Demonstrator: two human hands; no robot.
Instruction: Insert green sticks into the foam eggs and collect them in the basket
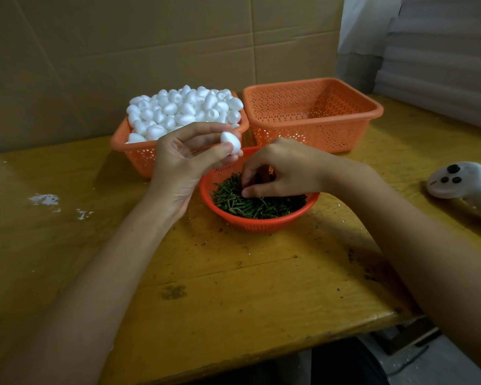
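My left hand (184, 162) holds one white foam egg (231, 143) between thumb and fingertips, above the far rim of a round orange bowl (261, 222). The bowl is full of short green sticks (250, 202). My right hand (278, 173) reaches down into the sticks with its fingers curled; whether it grips a stick is hidden. Behind on the left stands an orange basket (139, 157) heaped with white foam eggs (184, 109). To its right stands a second orange basket (314, 115) with nothing visible inside.
A white handheld controller (461, 180) lies at the table's right edge. White foam crumbs (46, 200) are scattered on the left of the yellow wooden table (233, 287). A cardboard wall (150, 51) stands close behind the baskets.
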